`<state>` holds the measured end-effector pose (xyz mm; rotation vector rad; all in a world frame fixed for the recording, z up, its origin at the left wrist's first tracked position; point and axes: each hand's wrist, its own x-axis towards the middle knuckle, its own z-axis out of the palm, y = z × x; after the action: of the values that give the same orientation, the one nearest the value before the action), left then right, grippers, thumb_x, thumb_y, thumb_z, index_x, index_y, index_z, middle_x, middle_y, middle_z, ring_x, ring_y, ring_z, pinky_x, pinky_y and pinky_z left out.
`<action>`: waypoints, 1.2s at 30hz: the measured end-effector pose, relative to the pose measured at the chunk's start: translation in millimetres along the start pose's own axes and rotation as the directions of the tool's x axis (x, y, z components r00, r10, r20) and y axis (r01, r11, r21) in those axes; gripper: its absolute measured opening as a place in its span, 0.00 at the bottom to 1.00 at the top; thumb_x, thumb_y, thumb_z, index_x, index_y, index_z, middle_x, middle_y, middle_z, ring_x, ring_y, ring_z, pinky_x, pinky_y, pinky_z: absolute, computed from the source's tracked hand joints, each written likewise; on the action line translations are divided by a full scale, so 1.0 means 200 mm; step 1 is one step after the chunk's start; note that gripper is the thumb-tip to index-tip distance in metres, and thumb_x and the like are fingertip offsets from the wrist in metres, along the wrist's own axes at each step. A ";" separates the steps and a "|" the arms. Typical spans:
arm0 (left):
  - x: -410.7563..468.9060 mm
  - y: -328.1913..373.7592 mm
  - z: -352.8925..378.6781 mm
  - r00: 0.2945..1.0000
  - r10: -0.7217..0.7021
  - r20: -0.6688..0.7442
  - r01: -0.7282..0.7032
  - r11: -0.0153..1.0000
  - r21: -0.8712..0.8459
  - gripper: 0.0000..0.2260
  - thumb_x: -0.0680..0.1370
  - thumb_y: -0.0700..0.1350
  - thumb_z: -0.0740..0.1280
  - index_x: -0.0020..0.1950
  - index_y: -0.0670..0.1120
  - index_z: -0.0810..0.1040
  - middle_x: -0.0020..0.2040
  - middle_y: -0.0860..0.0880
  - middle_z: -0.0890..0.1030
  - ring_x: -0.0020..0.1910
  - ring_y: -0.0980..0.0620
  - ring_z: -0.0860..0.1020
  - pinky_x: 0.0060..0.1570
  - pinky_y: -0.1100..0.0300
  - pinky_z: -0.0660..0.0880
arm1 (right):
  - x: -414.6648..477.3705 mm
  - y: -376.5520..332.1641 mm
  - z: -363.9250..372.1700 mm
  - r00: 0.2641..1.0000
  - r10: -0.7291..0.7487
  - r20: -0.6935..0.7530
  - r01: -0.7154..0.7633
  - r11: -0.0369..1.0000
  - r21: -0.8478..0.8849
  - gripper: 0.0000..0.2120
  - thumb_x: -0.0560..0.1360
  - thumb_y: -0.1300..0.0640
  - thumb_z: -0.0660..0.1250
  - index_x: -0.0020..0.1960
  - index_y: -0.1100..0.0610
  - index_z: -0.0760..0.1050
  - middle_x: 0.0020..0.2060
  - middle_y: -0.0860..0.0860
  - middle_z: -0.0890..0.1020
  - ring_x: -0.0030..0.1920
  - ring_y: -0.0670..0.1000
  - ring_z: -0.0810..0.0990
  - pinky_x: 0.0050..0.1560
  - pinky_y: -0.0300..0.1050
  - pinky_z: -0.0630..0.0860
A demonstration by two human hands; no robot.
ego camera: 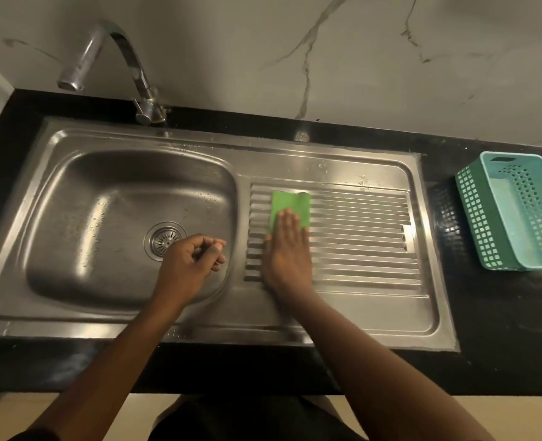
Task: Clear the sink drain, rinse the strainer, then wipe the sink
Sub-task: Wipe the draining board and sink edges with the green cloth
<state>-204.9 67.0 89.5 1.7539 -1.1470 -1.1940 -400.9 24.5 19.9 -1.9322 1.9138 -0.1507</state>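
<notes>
Pressing flat, the right grip (pixel 287 249) holds a green rectangular cloth (pixel 290 205) near the left edge of the ribbed drainboard (pixel 358 237) of the steel sink (pixel 199 141). The left grip (pixel 193 259) is curled, whether on something I cannot tell, beside the round metal strainer (pixel 165 240) seated in the drain. Wiping seems begun; the basin remains.

Readable text: none is showing anywhere in this view.
Sink (pixel 263 148), back rim: a small mark (pixel 301 136) is sitting near the middle of the rim, by the desk's far edge, and it is blurring too much to be read as letters or numbers.
</notes>
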 end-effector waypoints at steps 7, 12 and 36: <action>0.02 0.01 0.01 0.998 0.000 -0.062 0.001 1.000 0.019 0.06 0.83 0.40 0.70 0.55 0.40 0.86 0.41 0.44 0.88 0.37 0.49 0.84 0.38 0.63 0.80 | 0.12 -0.14 -0.03 0.868 -0.444 0.225 0.481 0.863 -0.155 0.31 0.87 0.46 0.49 0.86 0.58 0.50 0.85 0.54 0.52 0.85 0.53 0.47 0.84 0.56 0.47; 0.02 0.03 0.04 0.998 -0.008 -0.057 0.007 1.000 -0.009 0.06 0.83 0.41 0.70 0.54 0.43 0.86 0.42 0.45 0.88 0.38 0.52 0.85 0.41 0.60 0.81 | 0.12 0.20 -0.16 0.915 -0.376 0.145 0.397 0.902 -0.169 0.28 0.88 0.45 0.47 0.86 0.54 0.52 0.85 0.51 0.56 0.85 0.51 0.53 0.83 0.54 0.52; 0.03 0.00 0.08 0.999 0.020 -0.028 -0.022 0.999 -0.046 0.07 0.82 0.40 0.71 0.47 0.50 0.86 0.40 0.49 0.88 0.34 0.58 0.84 0.36 0.71 0.78 | 0.24 -0.15 -0.06 0.921 -0.350 0.169 0.366 0.927 -0.075 0.32 0.87 0.43 0.44 0.86 0.57 0.50 0.85 0.54 0.51 0.85 0.54 0.47 0.85 0.56 0.47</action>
<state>-219.6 60.6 82.9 1.7145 -1.1110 -1.1717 -374.4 -25.5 31.5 -2.2815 1.4819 -0.0046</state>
